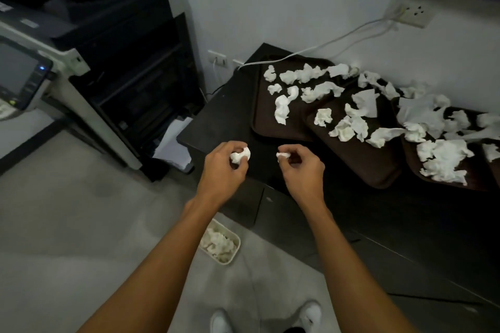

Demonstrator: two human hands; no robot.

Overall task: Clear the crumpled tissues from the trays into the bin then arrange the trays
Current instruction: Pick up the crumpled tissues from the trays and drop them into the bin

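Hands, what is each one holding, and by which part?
The left hand grips a crumpled white tissue ball around its body; right hand pinches a smaller crumpled white tissue wad by one end.

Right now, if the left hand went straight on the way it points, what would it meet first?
Likely the leftmost tray: the left hand, gripping a tissue ball, points across bare countertop toward its rim. Height is unclear; it may pass above.

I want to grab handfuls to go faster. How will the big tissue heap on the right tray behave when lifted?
Probably light and soft: the tissue heap looks loose and airy, so it should squash easily. It seems to be separate crumples, so bits may drop. The tissue ball in the left hand is small, suggesting it compresses well.
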